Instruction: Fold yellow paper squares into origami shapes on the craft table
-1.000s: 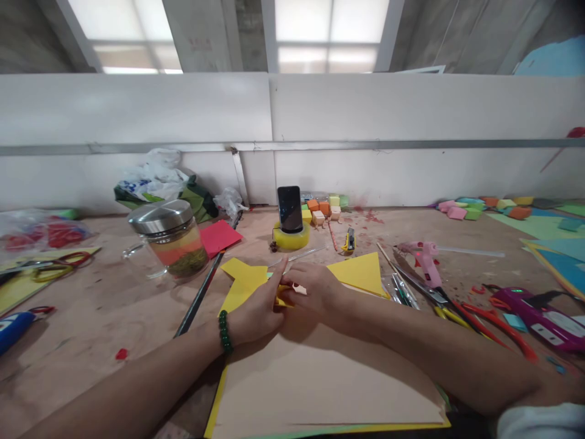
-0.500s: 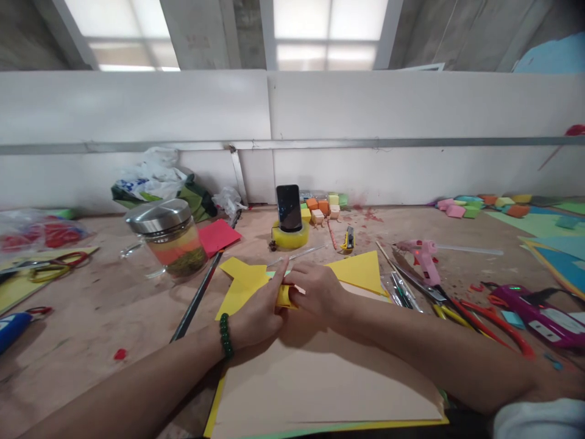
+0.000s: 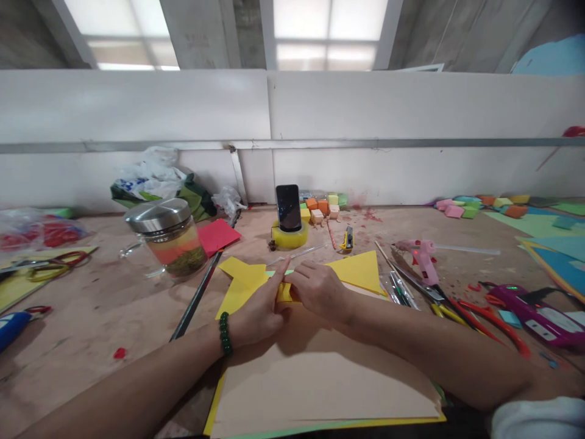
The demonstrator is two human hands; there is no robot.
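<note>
My left hand (image 3: 258,308), with a green bead bracelet (image 3: 223,333) on the wrist, and my right hand (image 3: 315,289) meet at the middle of the table. Between their fingers they pinch a small folded yellow foam piece (image 3: 284,293). My left forefinger points up and away. Under and behind the hands lie yellow foam sheets (image 3: 359,271) and a tan sheet (image 3: 320,378) that covers the near table edge.
A lidded glass jar (image 3: 167,238) stands at left beside a long metal ruler (image 3: 196,299). A phone (image 3: 288,207) stands in a yellow tape roll. A pink glue gun (image 3: 423,256), scissors (image 3: 484,317) and a purple tool (image 3: 534,308) lie at right. Foam cubes (image 3: 322,207) line the wall.
Both hands stay together on the small yellow piece; the fingers shifted slightly, and the piece now shows as a folded block between them.
</note>
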